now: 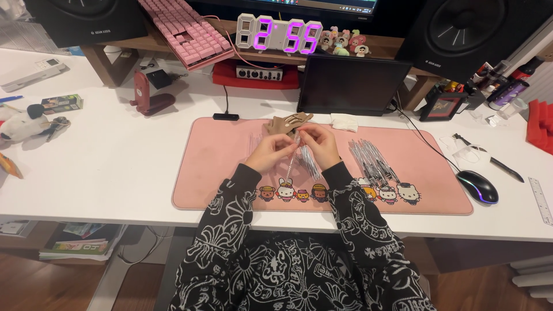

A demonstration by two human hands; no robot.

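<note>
Fingers point(299, 140) of both hands pinch a clear sleeve point(292, 158).

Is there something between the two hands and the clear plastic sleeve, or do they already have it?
Nothing visible stands between them. The left hand and the right hand both pinch the clear plastic sleeve at its top, above the pink desk mat. The pile of filled sleeves lies apart, to the right.

Home desk setup, pink keyboard point(187, 31), speakers point(472, 29), mouse point(479, 186), digital clock point(279, 34)
</note>
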